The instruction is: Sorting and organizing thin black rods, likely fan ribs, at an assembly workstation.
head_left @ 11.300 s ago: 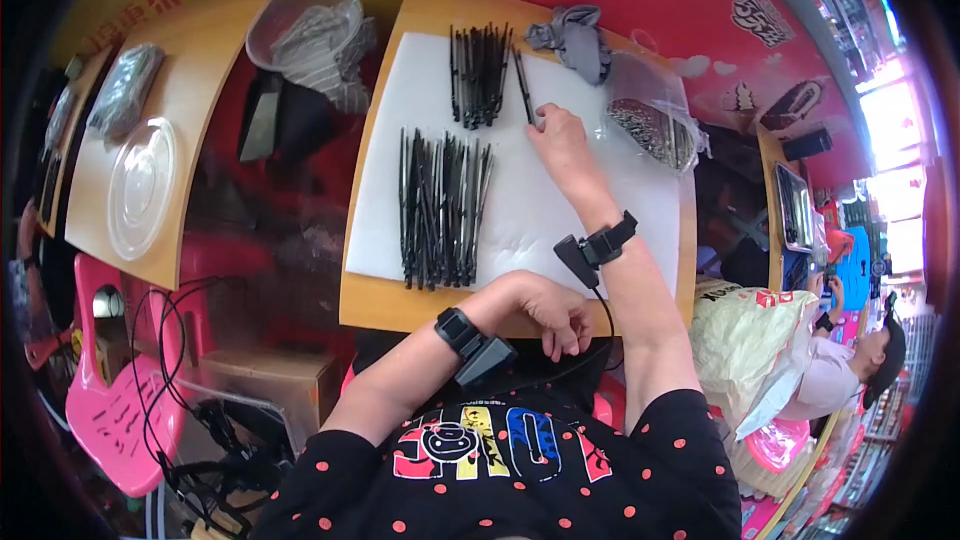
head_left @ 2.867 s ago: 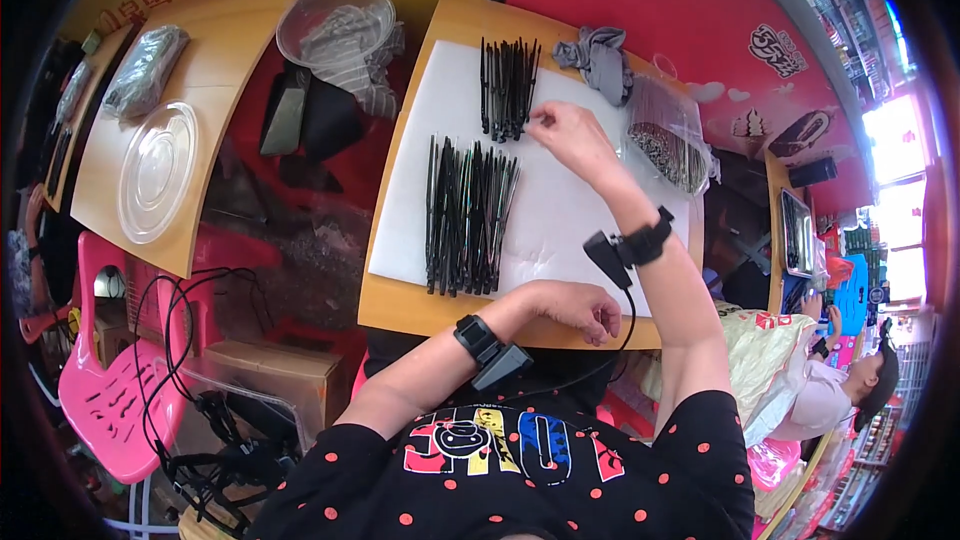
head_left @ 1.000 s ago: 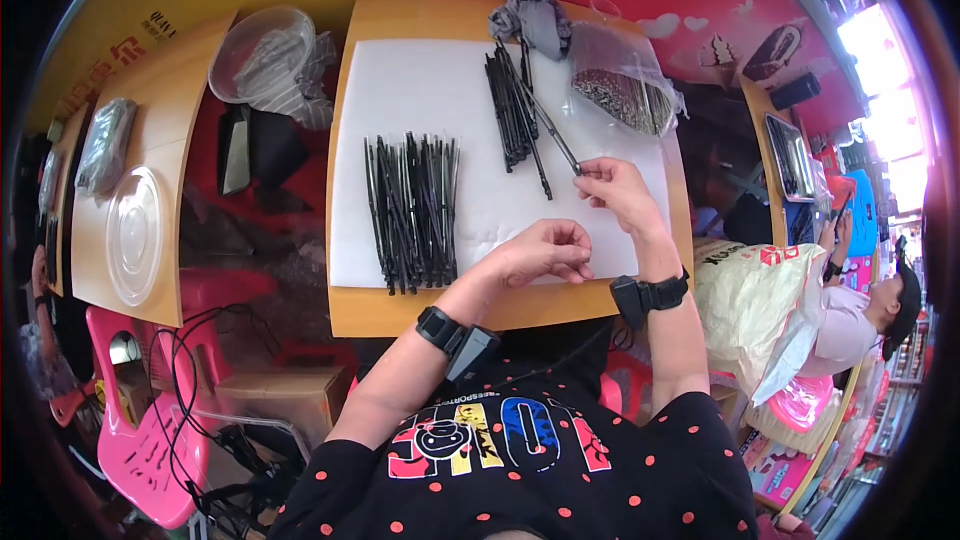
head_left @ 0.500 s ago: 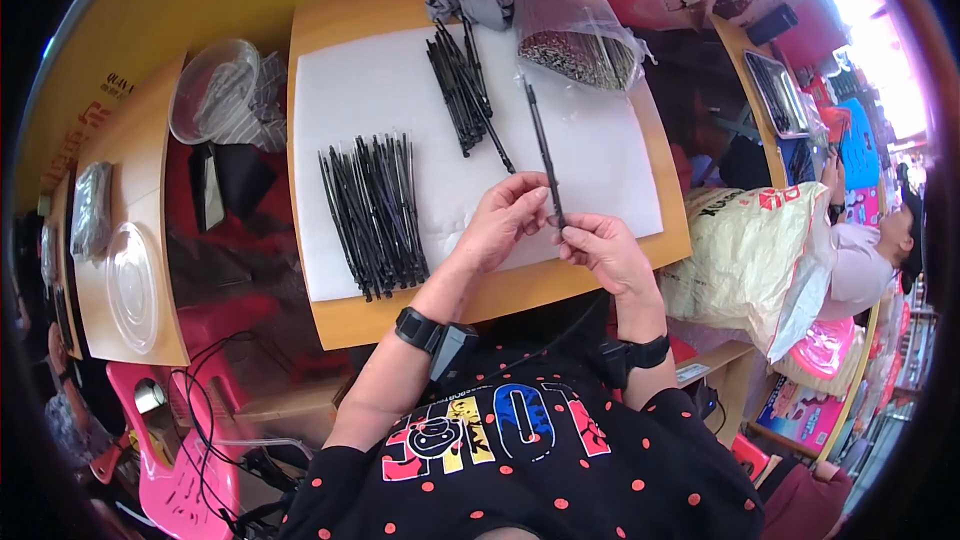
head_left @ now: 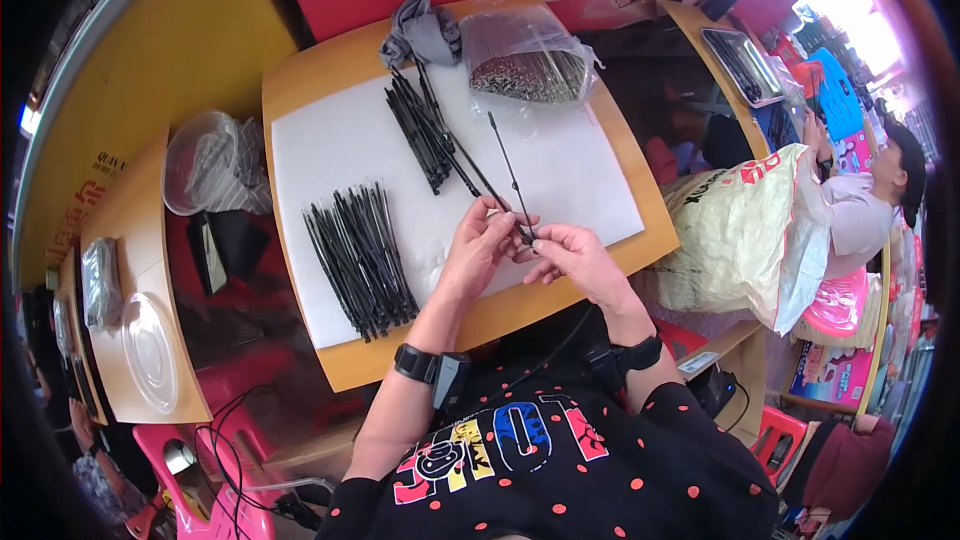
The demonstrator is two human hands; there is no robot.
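My left hand (head_left: pixel 482 245) and my right hand (head_left: pixel 575 258) meet over the near part of a white foam sheet (head_left: pixel 310 150) on a wooden table. Between their closed fingertips is the lower end of a thin black rod (head_left: pixel 512 172), which points up and slightly left, with small bumps along it. Another black rod (head_left: pixel 480 168) slants from the far pile down to the fingers of my left hand; whether they grip it I cannot tell. That loose pile of black rods (head_left: pixel 418 135) lies beyond my hands. At the left, a larger bundle of black rods (head_left: pixel 360 260) lies side by side.
A clear plastic bag (head_left: pixel 530 60) packed with thin rods sits at the far edge, beside a grey cloth (head_left: pixel 418 28). Right of the table stands a big woven sack (head_left: pixel 735 230), near a seated person. A clear tub (head_left: pixel 195 165) and pink chair (head_left: pixel 190 460) are at left.
The view has shifted, so the table sits lower and further left. The held rod leans more to the left and looks thinner. A second slanting rod now reaches my left fingers.
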